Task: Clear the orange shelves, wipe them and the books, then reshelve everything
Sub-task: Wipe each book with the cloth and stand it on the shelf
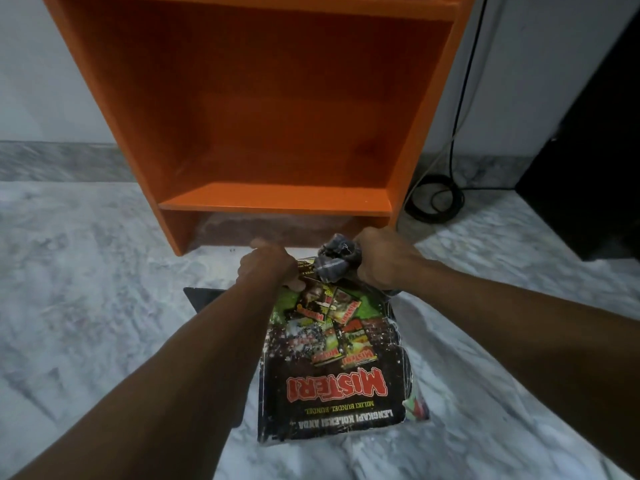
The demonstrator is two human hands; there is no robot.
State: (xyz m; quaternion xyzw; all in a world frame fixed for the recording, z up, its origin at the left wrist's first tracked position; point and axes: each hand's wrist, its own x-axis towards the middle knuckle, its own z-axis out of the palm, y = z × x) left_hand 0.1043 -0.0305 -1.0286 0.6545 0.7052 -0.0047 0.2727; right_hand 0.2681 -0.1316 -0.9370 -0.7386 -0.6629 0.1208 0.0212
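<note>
The orange shelf unit (263, 109) stands on the floor against the wall, its lower compartment bare. In front of it lies a stack of magazines (332, 365), the top cover dark with red "MISTERI" lettering, upside down to me. My left hand (266, 268) grips the far edge of the stack, thumb on the cover. My right hand (384, 261) holds a bunched grey cloth (332, 259) against the far edge of the top cover. A dark flat book (202, 296) shows under my left forearm.
The floor (86, 289) is white-grey marble tile. Black cables (436, 199) coil on the floor right of the shelf. A black piece of furniture (595, 150) stands at the right edge. A white wall lies behind.
</note>
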